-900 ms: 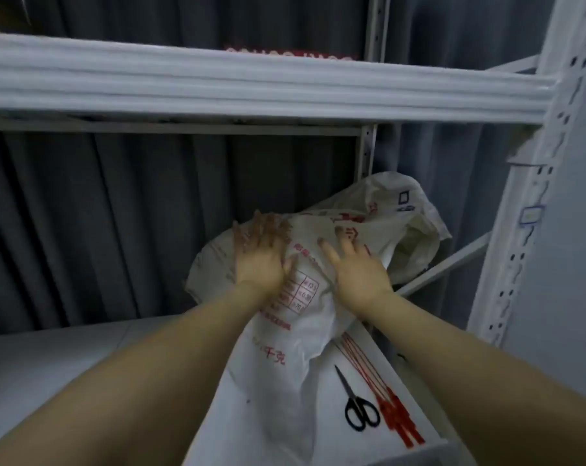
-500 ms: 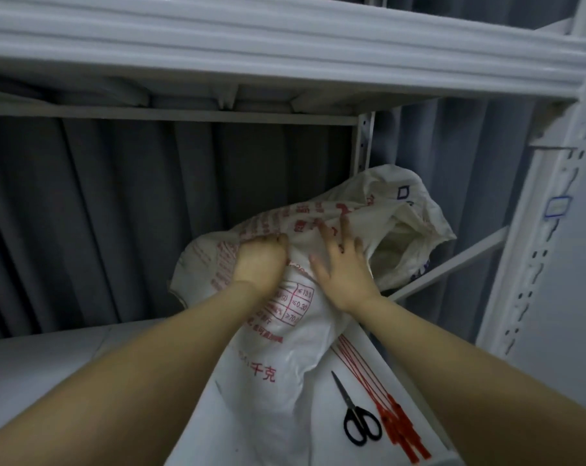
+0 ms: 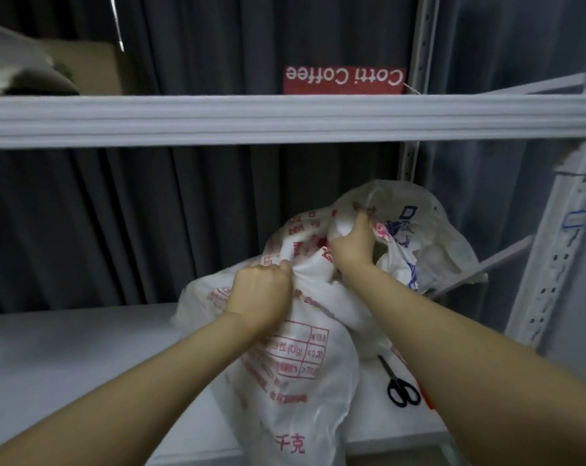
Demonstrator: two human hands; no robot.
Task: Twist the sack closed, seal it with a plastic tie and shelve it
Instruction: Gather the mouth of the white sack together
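A white woven sack (image 3: pixel 295 375) with red print lies on the white shelf board (image 3: pixel 83 348), its open mouth toward the back right. My left hand (image 3: pixel 261 290) grips a bunch of the sack's fabric near its middle. My right hand (image 3: pixel 353 243) grips the fabric higher up, closer to the mouth. Red plastic ties (image 3: pixel 427 400) lie on the shelf at the right, mostly hidden behind my right forearm.
Black scissors (image 3: pixel 401 385) lie on the shelf beside the sack. A white shelf beam (image 3: pixel 285 121) crosses overhead, with a cardboard box (image 3: pixel 96 68) and a red Cotti Coffee bag (image 3: pixel 343 80) above it. A white upright (image 3: pixel 560 247) stands at the right. A dark curtain hangs behind.
Both hands went from lying flat on the sack to gripping bunched fabric. The right hand moved up toward the sack's mouth. The camera tilted upward.
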